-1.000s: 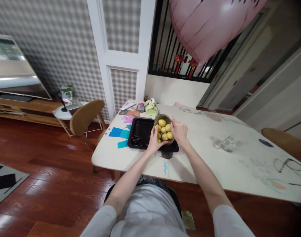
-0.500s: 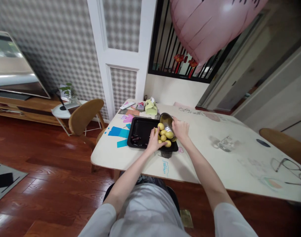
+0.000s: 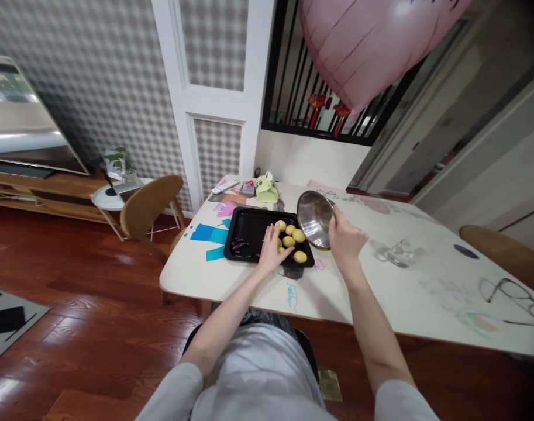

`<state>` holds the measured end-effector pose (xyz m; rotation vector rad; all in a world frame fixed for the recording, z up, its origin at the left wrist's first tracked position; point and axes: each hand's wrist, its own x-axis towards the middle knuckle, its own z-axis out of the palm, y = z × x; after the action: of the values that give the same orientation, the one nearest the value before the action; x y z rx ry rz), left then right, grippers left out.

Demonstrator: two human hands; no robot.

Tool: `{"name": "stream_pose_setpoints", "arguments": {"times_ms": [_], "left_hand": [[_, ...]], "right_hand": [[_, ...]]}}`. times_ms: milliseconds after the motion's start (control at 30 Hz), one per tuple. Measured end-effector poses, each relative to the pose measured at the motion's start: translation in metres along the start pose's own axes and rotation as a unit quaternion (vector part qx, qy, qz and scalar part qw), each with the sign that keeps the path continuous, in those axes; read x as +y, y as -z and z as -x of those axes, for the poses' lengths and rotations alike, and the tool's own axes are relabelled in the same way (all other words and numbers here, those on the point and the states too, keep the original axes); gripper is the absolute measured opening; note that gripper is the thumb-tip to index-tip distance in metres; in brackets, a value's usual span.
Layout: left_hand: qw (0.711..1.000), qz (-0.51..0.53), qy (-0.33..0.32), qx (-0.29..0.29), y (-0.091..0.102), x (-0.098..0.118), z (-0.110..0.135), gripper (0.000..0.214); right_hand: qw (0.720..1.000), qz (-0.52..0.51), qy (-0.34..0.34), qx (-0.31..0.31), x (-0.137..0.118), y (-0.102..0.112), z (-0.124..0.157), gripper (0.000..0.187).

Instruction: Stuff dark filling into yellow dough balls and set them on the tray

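Steel bowl tipped beside the black tray

The steel bowl (image 3: 314, 218) (light, stiff, slippery) is gripped at its rim by right hand (image 3: 346, 242) fingers; the left hand (image 3: 270, 252), fingers spread, rests on potatoes (image 3: 292, 240) in the tray (image 3: 249, 234).

Dark bits in tray (image 3: 249, 229) corner too small to ID.

Black baking tray (image 3: 249, 225) at the cream table's (image 3: 381, 292) left end holds yellow potatoes (image 3: 293, 240). Silver steel bowl (image 3: 314, 218) above its right edge. Blue paper pieces (image 3: 209, 235) at table's left edge.
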<state>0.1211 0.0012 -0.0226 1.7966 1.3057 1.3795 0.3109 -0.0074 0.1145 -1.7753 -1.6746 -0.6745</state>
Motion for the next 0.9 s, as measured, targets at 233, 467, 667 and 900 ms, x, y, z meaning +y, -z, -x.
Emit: {"name": "stream_pose_setpoints", "arguments": {"times_ms": [233,467,667,900], "left_hand": [[0.997,0.019,-0.045,0.064,0.016,0.029,0.033,0.074],[0.995,0.017,-0.075,0.060,0.036,0.033,0.072,0.071],[0.996,-0.010,-0.059,0.072,0.063,0.035,0.099,0.064],[0.994,-0.066,-0.079,0.040,0.090,0.027,0.109,0.054]], "right_hand": [[0.990,-0.135,-0.049,0.007,0.003,0.021,0.061,0.051],[0.952,-0.293,-0.080,-0.035,0.003,0.042,0.097,0.054],[0.871,-0.448,-0.106,-0.173,-0.015,0.025,0.131,0.048],[0.826,-0.510,-0.119,-0.207,-0.025,-0.007,0.141,0.046]]}}
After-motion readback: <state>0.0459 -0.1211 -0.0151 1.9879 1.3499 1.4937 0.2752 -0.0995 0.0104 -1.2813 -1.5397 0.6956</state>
